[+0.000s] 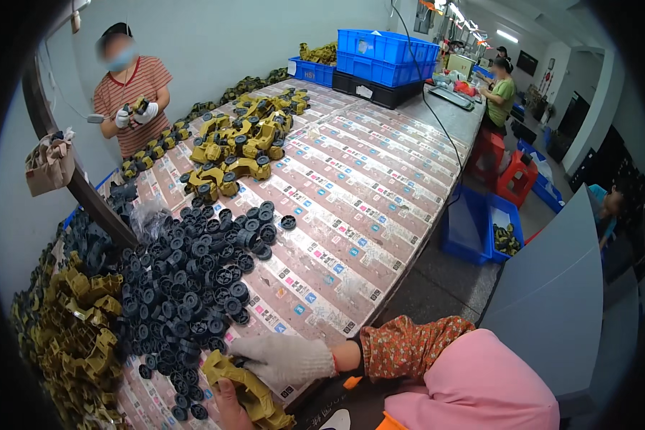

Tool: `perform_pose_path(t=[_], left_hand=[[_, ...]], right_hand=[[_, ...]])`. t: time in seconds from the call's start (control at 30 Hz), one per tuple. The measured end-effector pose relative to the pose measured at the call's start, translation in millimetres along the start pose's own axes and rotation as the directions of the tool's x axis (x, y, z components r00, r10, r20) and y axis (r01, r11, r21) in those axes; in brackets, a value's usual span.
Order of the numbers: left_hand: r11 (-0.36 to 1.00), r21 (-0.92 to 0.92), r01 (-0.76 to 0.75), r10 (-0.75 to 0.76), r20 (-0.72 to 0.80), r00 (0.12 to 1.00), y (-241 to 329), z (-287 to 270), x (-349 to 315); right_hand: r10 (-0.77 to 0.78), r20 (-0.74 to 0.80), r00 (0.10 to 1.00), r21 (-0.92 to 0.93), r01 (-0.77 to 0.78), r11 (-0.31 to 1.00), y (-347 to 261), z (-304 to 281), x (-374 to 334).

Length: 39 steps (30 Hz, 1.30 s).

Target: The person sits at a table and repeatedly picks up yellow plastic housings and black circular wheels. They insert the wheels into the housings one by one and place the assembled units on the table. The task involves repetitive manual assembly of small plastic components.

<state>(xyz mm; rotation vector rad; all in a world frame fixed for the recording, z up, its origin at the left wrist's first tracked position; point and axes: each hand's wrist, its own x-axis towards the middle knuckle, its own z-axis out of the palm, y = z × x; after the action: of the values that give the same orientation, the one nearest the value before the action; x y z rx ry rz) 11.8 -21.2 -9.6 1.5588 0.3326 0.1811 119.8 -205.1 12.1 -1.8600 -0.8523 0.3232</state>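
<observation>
Body (pixel 256 395) of olive-yellow plastic, shaped like a toy vehicle, is held at the near edge of the table (pixel 337 236), its side grasped by the bare left hand (pixel 231 407), of which little more than the thumb is shown. Beside its upper end the gloved right hand (pixel 290 360) is placed with fingers bent; whether anything is pinched there cannot be told, as the fingertips are hidden. The step would be best served if the piece were steadied firmly by the left hand, its upper end left uncovered, and any push from the glove met squarely so that no twist is given. Movement to the left is hemmed in by heaped dark wheels (pixel 186 287), which could easily be scattered by a wide swing, and by a pile of olive-yellow shells (pixel 82 337) beyond. More room is offered up and to the right, over the striped covering, though the table's long edge is closely skirted by the right forearm, and small parts could be lost to the floor (pixel 437 283) below.
</observation>
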Motion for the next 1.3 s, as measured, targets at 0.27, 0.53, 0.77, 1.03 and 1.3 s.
perform_pose_path(t=[0.27, 0.53, 0.77, 1.03, 1.3], left_hand=[[0.975, -0.216, 0.047, -0.039, 0.04, 0.998, 4.9, 0.3, -8.1], [0.997, 0.033, -0.074, 0.077, -0.116, 0.99, 19.0, 23.1, -12.3], [0.993, -0.111, -0.028, 0.013, -0.137, 0.991, 1.5, 20.3, -9.8], [0.986, 0.101, -0.132, 0.146, -0.138, 0.98, 0.2, 25.6, -17.7], [1.0, 0.009, -0.012, 0.013, -0.141, 0.99, -46.2, 14.4, -18.5]], right_hand=[[0.124, -0.035, 0.992, 0.225, -0.113, 0.968, -23.0, -0.2, -16.8], [0.113, -0.136, 0.984, 0.098, -0.1, 0.99, -21.9, 12.3, -21.9], [0.051, -0.191, 0.98, 0.139, -0.024, 0.99, -6.3, 18.2, -19.9], [0.119, -0.193, 0.974, 0.035, -0.115, 0.993, -32.4, 13.4, -34.1], [0.154, -0.17, 0.973, -0.07, -0.168, 0.983, -34.7, 2.5, -33.8]])
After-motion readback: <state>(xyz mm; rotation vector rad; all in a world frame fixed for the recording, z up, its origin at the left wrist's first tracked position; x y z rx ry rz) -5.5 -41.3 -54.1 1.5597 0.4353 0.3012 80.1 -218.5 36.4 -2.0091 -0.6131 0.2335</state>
